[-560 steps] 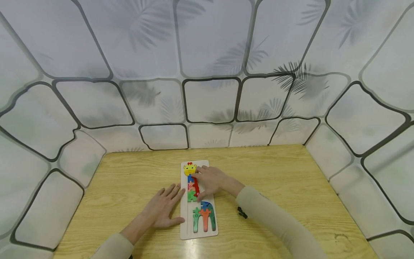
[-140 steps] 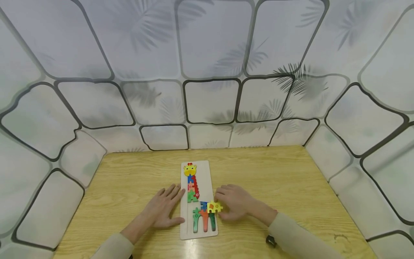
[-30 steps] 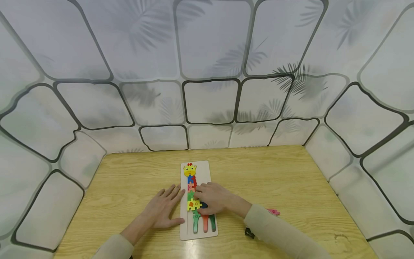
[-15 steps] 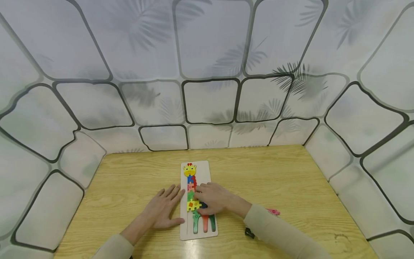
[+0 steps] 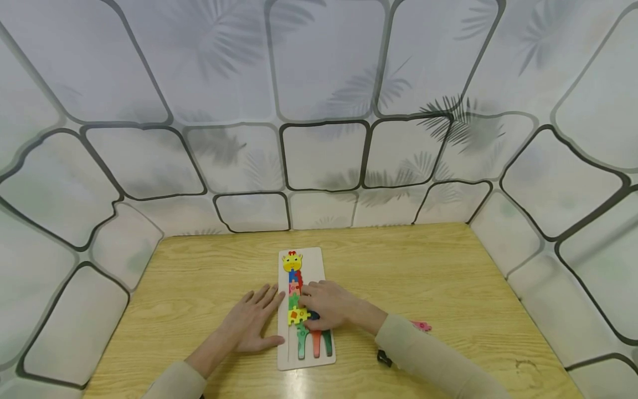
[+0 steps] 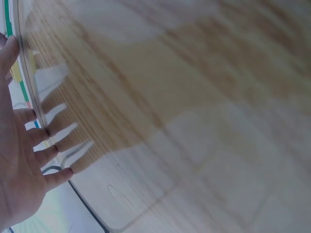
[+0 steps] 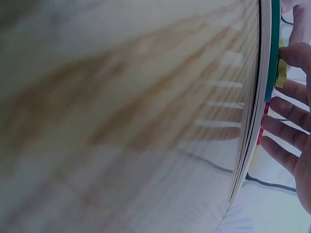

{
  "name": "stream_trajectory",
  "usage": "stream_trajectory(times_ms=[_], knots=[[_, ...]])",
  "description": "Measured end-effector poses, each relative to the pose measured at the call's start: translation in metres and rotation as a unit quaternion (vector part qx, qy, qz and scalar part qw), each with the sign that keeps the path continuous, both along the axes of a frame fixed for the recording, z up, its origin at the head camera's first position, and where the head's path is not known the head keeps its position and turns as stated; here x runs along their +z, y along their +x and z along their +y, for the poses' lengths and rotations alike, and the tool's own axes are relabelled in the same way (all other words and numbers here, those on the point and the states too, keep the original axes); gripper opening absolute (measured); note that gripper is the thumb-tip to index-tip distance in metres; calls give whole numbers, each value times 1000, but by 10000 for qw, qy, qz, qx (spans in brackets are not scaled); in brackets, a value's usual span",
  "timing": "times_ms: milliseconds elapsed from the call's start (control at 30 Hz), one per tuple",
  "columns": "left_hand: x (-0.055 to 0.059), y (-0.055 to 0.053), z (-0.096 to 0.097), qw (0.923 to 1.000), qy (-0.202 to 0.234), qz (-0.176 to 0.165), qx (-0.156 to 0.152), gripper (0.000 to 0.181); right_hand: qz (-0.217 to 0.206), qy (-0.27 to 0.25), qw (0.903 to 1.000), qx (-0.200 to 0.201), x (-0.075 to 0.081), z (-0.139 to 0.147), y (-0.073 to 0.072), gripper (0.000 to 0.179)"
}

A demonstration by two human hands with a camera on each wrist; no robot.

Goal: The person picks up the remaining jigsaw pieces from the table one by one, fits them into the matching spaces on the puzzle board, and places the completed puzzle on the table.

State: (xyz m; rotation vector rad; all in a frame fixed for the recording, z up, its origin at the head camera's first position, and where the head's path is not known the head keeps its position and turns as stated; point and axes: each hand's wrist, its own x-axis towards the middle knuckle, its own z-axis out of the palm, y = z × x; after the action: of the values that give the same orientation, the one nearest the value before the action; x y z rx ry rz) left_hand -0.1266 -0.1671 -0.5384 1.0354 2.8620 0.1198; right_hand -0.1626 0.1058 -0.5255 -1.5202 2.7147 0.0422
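A white puzzle board (image 5: pixel 313 260) lies lengthwise on the table, bearing a giraffe of coloured jigsaw pieces. The yellow giraffe head (image 5: pixel 292 262) tops a blue, pink and green neck with a red mane. My right hand (image 5: pixel 329 303) bends over the body and pinches a yellow puzzle piece (image 5: pixel 294 317) between thumb and fingers, below the green neck piece. In the right wrist view that yellow piece (image 7: pixel 281 73) shows raised above the board. Green, orange and dark green legs (image 5: pixel 316 344) lie below. Flat and spread, my left hand (image 5: pixel 251 321) touches the board's left edge.
A pink puzzle piece (image 5: pixel 422 326) lies on the wooden table (image 5: pixel 399 260) beyond my right forearm, partly covered by the sleeve. A small black object (image 5: pixel 384 358) shows beside that sleeve. Patterned white walls (image 5: pixel 324 155) enclose the table at the back and sides.
Since the frame of several seconds ago, my right hand has carried the yellow piece left across the body to below the neck. Over the last second both hands stay almost still.
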Motion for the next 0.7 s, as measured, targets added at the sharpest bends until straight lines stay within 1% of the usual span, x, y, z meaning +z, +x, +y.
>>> stream_trajectory(times_ms=[367, 700], knots=[[1, 0, 0, 10000, 19, -23, 31, 103, -113, -18, 9999, -37, 0, 2, -1, 39], [1, 0, 1, 10000, -3, -10, 48, 103, -111, -27, 9999, -64, 0, 3, 0, 39]])
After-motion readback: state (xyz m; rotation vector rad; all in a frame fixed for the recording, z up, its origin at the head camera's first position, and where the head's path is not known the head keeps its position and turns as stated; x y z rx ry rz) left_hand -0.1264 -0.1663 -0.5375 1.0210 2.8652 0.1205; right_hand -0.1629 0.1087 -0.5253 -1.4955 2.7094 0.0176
